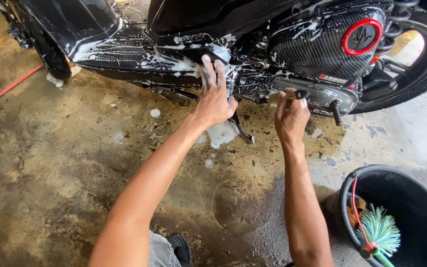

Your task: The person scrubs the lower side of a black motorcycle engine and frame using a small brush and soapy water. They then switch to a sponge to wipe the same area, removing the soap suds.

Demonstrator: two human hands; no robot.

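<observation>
A black scooter covered in soap foam stands across the top of the view. My left hand lies flat with fingers spread against the scooter's lower body panel, just above the kickstand. My right hand is closed on a small black-handled brush whose pale bristles touch the engine area under the carbon-pattern cover with a red ring.
A black bucket at the lower right holds a green bristle brush and a red wire handle. A red hose runs across the wet concrete floor at left. Foam clumps lie under the scooter. The rear wheel is at right.
</observation>
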